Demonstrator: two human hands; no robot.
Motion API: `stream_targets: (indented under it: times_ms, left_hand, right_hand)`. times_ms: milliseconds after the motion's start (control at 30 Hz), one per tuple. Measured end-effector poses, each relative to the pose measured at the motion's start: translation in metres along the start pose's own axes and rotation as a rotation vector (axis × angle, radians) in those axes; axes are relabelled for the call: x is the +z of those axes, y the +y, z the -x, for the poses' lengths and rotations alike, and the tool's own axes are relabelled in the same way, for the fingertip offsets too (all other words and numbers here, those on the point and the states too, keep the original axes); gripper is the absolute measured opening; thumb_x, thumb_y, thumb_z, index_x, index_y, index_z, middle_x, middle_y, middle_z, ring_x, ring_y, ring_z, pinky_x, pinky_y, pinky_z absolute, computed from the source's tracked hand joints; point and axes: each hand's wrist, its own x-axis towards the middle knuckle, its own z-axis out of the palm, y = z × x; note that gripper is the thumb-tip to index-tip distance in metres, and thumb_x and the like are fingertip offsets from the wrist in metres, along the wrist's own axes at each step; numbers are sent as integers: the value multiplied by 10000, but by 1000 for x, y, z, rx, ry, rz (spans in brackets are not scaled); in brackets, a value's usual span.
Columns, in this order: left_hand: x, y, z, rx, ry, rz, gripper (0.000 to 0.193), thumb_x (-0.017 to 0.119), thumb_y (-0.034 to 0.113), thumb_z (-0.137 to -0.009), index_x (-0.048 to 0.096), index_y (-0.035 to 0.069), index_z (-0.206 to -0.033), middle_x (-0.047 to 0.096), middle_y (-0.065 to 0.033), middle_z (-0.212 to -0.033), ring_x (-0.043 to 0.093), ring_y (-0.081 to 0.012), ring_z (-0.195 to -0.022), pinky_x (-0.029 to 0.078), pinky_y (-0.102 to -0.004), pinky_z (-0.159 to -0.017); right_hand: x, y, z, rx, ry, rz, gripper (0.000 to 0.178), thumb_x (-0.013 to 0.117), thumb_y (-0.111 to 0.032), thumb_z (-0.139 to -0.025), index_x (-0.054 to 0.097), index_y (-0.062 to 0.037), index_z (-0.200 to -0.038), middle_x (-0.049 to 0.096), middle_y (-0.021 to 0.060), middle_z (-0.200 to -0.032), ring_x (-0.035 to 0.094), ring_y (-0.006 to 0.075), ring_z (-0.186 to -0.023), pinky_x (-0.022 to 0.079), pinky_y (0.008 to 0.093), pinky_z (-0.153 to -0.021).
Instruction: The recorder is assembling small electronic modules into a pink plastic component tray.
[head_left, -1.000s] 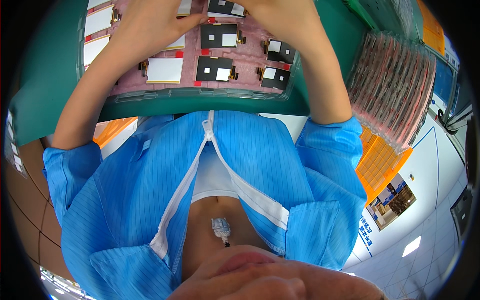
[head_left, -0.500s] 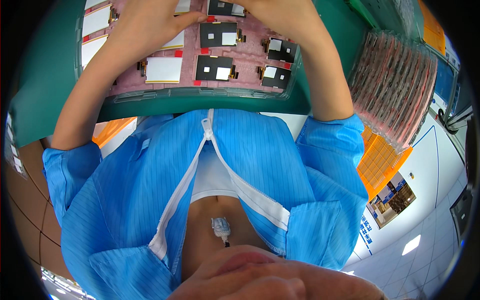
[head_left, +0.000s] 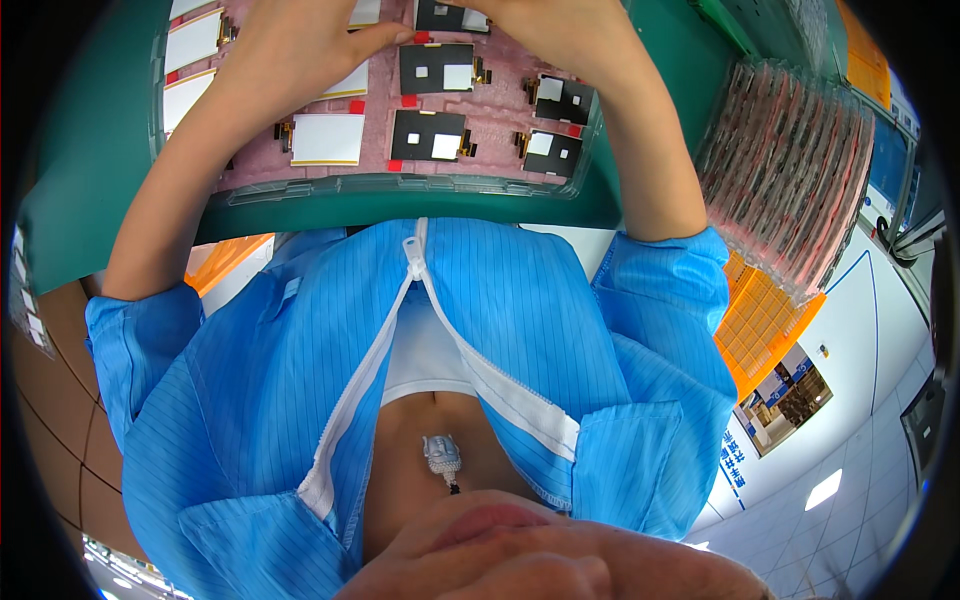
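A clear plastic tray with a pink lining lies in front of me, holding several small flat display panels. Some are white, like the white panel; others are black with white squares, like the black panel. My left hand reaches over the tray's left part, its thumb stretched toward the middle column. Above the right part is my right hand, nearest a black panel at the upper edge. Most fingers of both hands lie beyond the picture's edge, so whatever they hold is hidden.
The tray rests on a green mat. To the right stands a tall stack of clear and pink trays, beside an orange perforated crate. Small red tabs sit between the panels.
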Motion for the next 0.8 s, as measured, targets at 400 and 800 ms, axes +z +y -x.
stream_targets:
  times_ms: [400, 800]
  left_hand:
    - [-24, 29, -19, 25, -19, 100, 365, 834, 62, -706, 709, -15, -1040, 646, -145, -1036, 614, -341, -1028, 500, -423, -899]
    - [-23, 27, -19, 23, -24, 100, 360, 828, 72, -715, 710, -13, -1044, 650, -145, -1044, 615, -340, -1031, 499, -424, -903]
  right_hand:
    - [-7, 0, 4, 12, 50, 89, 97, 749, -65, -856, 725, 11, -909, 671, 139, -691, 620, 206, -609, 483, 348, -603]
    - [-2, 5, 2, -75, 90, 129, 98, 752, -77, -838, 728, 8, -881, 691, 177, -714, 680, 300, -632, 503, 378, -604]
